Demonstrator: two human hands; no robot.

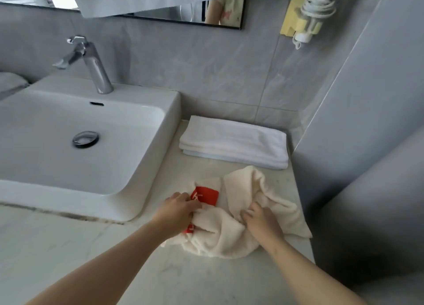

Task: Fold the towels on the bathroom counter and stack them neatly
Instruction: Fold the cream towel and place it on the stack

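Pale marbled worktop (pixel 68 247) across the lower frame, meeting grey tiled wall at the back and on the right. Set on its left half, a white rectangular sink (pixel 160 125), its basin deep and flat-bottomed. At the back right of the worktop, just beside the sink's right wall, a neat stack of folded towels (pixel 234 142): white on top, a cream edge under it, pale blue at the bottom. Nearer, in front of that stack and apart from it, a cream towel (pixel 229 233) lying crumpled and unfolded on the worktop, with one corner trailing off to the right. Gripping its left side, the left hand (pixel 176 210), fingers curled and pinching a fold. Dug into the middle of the same cloth, the right hand (pixel 261 222), fingers bent and clamped on a bunch of fabric. Behind the basin, a chrome faucet (pixel 91 61), spout pointing left. High on the wall, a yellow holder (pixel 290 20) containing a white hair dryer (pixel 314 13), cord wound round it. On the cream towel, just beside the left fingertips, a red patch (pixel 206 193) with white marks too blurred to read. In the sink's floor, a round chrome drain stopper (pixel 85 139).
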